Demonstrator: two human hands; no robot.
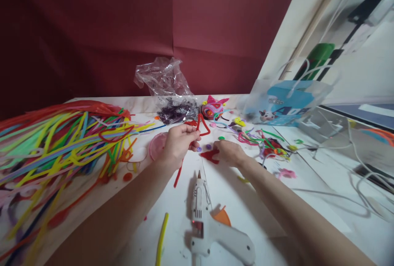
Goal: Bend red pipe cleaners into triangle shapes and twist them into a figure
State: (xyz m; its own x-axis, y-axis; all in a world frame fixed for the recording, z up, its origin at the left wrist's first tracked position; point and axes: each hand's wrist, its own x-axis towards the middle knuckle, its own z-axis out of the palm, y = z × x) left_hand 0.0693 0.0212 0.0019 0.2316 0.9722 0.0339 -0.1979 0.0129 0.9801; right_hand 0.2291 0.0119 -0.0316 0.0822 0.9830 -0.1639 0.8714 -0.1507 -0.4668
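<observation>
Fingers of the left hand (179,145) pinch a red pipe cleaner (206,124), its bent triangle just beyond their tips to the right, apex pointing away; the right hand (230,153), farther from it, curls against a red piece (209,156), grip unclear. Nearer the camera, a glue gun (200,210) lies on the tabletop (177,225), nozzle towards the hands

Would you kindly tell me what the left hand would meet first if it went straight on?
Probably the pink-eared figure, beyond the bent red stem the left hand holds, though depth is hard to judge.
</observation>
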